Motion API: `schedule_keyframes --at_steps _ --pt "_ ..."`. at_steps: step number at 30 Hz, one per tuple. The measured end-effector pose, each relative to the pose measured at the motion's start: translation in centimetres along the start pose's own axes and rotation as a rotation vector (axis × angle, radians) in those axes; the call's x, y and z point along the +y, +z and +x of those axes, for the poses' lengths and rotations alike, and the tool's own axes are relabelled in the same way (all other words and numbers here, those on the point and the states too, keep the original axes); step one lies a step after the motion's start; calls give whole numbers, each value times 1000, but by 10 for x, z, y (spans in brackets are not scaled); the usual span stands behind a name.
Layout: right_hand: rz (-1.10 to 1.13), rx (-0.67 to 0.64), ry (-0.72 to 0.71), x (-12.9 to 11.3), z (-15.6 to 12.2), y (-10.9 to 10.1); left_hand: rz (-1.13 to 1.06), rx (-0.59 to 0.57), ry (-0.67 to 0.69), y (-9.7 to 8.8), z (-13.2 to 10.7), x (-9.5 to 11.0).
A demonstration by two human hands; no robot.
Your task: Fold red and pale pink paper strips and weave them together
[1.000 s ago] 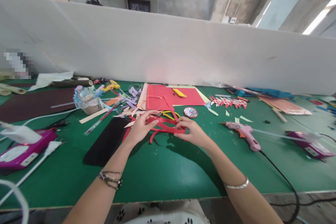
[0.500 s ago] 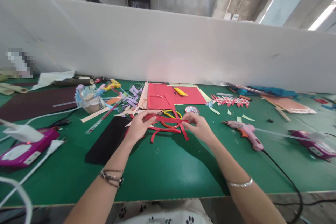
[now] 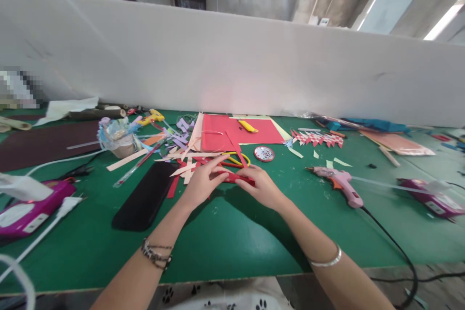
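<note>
My left hand (image 3: 202, 182) and my right hand (image 3: 258, 186) meet over the green table (image 3: 232, 237), both pinching the same bunch of red paper strips (image 3: 232, 176). The strips are gathered together between my fingers, close above the table. Just behind them lie yellow-handled scissors (image 3: 238, 159) and a heap of cream and lilac paper strips (image 3: 181, 152). A red sheet of card (image 3: 225, 133) with a yellow utility knife (image 3: 248, 126) on it lies further back.
A pink glue gun (image 3: 339, 184) with a black cord lies to the right, a purple device (image 3: 432, 201) beyond it. A black pad (image 3: 145, 198) and another purple device (image 3: 29, 208) are on the left. A round tin (image 3: 264, 154) and a white partition (image 3: 232, 63) stand behind.
My hands have come closer together. The red strips, spread out in loops before, are now bunched up between my fingers.
</note>
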State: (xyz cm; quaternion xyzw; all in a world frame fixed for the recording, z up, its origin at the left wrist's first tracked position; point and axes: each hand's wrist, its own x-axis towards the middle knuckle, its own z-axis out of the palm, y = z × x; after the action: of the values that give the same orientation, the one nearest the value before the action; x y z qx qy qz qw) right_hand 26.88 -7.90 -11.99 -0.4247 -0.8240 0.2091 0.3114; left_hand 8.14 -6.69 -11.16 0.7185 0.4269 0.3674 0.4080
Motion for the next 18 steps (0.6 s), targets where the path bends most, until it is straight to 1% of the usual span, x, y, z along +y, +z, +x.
schedule_keyframes --at_steps 2,5,9,14,18 --pt "57 -17 51 -1 0 2 -35 4 -22 1 0 1" --pt "162 -3 144 -1 -2 2 -88 10 -88 1 1 2" --pt "217 5 166 -1 -3 0 -145 -22 -168 0 2 3" --pt "255 6 174 -1 -3 -1 -92 -1 -133 -2 2 5" --pt "300 -5 182 0 -2 1 -71 46 -110 -3 1 6"
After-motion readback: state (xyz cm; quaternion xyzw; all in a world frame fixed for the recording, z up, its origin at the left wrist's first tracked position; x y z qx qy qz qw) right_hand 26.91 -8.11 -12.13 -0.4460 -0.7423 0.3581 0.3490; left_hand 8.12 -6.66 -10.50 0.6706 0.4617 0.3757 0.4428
